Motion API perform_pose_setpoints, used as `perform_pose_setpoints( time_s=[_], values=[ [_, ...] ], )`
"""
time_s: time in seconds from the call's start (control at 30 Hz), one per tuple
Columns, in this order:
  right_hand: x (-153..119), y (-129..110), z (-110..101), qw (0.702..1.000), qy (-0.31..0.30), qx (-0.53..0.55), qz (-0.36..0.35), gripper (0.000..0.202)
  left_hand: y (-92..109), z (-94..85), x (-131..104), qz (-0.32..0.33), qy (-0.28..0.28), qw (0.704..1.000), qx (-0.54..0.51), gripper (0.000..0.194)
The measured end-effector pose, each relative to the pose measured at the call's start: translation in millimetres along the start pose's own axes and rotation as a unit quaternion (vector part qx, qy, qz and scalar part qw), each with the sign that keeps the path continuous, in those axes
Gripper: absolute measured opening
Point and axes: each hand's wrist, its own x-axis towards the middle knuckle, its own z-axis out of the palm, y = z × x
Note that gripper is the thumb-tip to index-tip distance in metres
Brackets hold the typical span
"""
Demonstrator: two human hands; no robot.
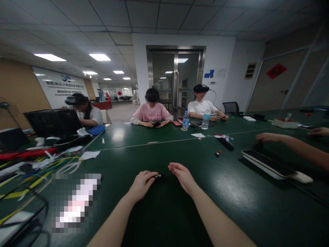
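Observation:
Over the dark green table (164, 156), my left hand (142, 184) has its thumb and fingertips closed on a small dark object (158, 176) with a light marking. What exactly that object is cannot be made out. My right hand (183, 176) is a short way to the right of it, palm turned inward, fingers stretched out and holding nothing. A gap separates the two hands.
Cables (48, 168) and a blurred pale item (79, 200) lie left. A phone on a white box (267, 164) is at right, near another person's hand (269, 138). Bottles (205, 120) stand farther back, by seated people in headsets.

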Motion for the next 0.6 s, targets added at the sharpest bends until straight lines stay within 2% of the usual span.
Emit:
perform_pose_setpoints(
  time_s=[0.6],
  values=[
    [7.3,7.9,-2.8,1.0,-0.001,-0.006,-0.004,0.029,-5.7,3.3,2.5,0.011,0.01,1.0,0.003,0.033]
  ],
)
